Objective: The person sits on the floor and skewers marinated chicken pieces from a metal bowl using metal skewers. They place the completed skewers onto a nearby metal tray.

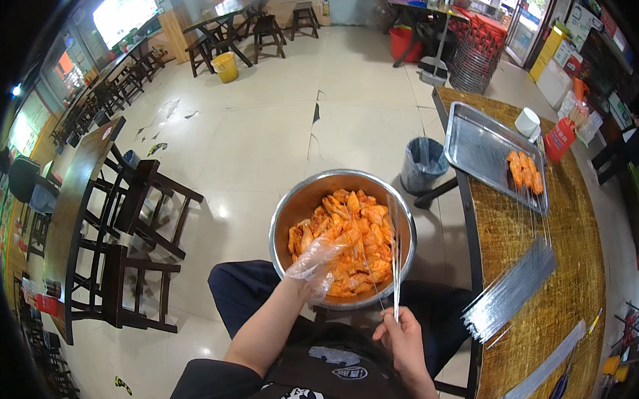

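Observation:
A steel bowl (411, 235) full of orange marinated chicken wings (370, 216) stands between my knees. My left hand (324, 252), in a clear plastic glove, reaches among the wings from the left side. Its fingertips blend with the sauced meat, so whether they grip a piece is unclear. At the bowl's near right edge, my bare right hand (399, 330) holds several thin metal skewers (397, 270). Most of these point up along the bowl's right side. One separate skewer (371, 274) slants from the right hand across the wings, past the left fingertips.
On the wooden table (552, 345) at right lie a metal tray (479, 140) with skewered wings (524, 171), a skewer bundle (517, 288), a plastic sleeve (542, 367) and a red container (560, 138). A lined bin (423, 165) stands beyond the bowl. Wooden stools (149, 205) are at left.

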`<state>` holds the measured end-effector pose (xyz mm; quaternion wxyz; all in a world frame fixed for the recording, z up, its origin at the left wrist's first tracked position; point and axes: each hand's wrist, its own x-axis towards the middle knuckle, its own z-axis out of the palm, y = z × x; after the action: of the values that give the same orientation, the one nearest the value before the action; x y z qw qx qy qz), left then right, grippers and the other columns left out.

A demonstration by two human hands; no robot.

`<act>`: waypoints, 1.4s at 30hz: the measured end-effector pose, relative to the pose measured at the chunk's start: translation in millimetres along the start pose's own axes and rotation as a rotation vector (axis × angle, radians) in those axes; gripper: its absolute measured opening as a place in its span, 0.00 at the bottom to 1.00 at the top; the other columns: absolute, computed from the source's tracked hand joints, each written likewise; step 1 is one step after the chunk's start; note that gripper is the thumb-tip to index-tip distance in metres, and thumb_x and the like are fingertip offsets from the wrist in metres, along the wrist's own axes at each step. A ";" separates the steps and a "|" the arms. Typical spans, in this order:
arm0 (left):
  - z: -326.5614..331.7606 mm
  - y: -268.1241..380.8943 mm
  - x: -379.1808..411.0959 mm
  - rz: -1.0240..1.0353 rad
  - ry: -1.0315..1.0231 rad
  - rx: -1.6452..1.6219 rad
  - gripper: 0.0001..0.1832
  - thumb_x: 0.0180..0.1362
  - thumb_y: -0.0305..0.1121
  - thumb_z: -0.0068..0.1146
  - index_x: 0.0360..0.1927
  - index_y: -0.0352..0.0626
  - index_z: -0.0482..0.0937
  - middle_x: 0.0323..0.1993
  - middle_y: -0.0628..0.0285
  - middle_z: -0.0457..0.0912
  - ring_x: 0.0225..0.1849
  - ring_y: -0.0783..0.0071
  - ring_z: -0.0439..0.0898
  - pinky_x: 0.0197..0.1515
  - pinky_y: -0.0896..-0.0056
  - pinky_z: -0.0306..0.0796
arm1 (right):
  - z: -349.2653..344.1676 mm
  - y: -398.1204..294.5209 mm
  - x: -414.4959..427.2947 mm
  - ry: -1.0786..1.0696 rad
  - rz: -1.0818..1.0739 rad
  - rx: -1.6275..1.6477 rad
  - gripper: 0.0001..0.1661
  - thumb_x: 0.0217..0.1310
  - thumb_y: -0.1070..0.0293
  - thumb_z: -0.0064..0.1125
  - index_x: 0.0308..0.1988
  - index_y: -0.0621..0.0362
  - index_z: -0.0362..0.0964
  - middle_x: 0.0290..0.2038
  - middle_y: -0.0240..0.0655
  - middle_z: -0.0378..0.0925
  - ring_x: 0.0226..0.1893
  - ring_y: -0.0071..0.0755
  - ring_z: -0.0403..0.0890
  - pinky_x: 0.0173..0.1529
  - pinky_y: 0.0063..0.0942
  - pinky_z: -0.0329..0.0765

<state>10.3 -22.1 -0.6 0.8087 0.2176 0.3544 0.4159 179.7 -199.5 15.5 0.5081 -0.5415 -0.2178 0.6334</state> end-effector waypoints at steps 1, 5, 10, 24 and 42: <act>-6.8 -0.7 1.3 0.005 -0.036 0.022 0.26 0.62 0.23 0.53 0.65 0.38 0.64 0.58 0.52 0.74 0.57 0.66 0.77 0.60 0.65 0.75 | -1.3 -3.0 3.7 0.001 0.000 -0.037 0.05 0.72 0.70 0.48 0.43 0.58 0.69 0.21 0.34 0.77 0.13 0.11 0.59 0.18 0.13 0.52; 13.4 -2.9 0.0 -0.145 0.069 0.011 0.21 0.66 0.24 0.51 0.61 0.35 0.68 0.56 0.52 0.77 0.53 0.64 0.80 0.55 0.65 0.79 | -10.9 3.2 18.3 -0.002 -0.041 -0.076 0.05 0.72 0.70 0.48 0.42 0.58 0.70 0.21 0.31 0.77 0.14 0.09 0.58 0.19 0.13 0.52; -4.6 -17.1 23.0 -0.176 0.088 0.209 0.20 0.66 0.23 0.50 0.61 0.35 0.68 0.55 0.52 0.77 0.51 0.64 0.81 0.53 0.67 0.80 | -22.5 -3.7 28.6 0.017 -0.060 -0.154 0.06 0.72 0.69 0.47 0.41 0.57 0.69 0.21 0.32 0.77 0.13 0.09 0.57 0.18 0.13 0.51; -11.1 -44.6 37.2 -0.591 0.058 1.706 0.23 0.53 0.44 0.61 0.45 0.35 0.82 0.44 0.45 0.84 0.47 0.51 0.83 0.48 0.55 0.76 | -42.9 5.8 29.2 0.123 -0.063 -0.174 0.06 0.72 0.69 0.49 0.41 0.59 0.70 0.21 0.29 0.77 0.18 0.10 0.65 0.25 0.14 0.56; -48.2 -72.6 51.5 -0.189 0.358 1.511 0.34 0.57 0.55 0.55 0.56 0.35 0.74 0.51 0.39 0.79 0.56 0.47 0.77 0.58 0.53 0.70 | -46.2 19.8 25.1 0.123 -0.057 -0.154 0.05 0.71 0.71 0.48 0.42 0.58 0.70 0.20 0.30 0.78 0.17 0.08 0.60 0.23 0.13 0.53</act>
<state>32.3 -17.4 -99.3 0.4039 0.6077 0.6835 0.0200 216.2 -197.8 -27.3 0.4952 -0.6105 -0.2495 0.5655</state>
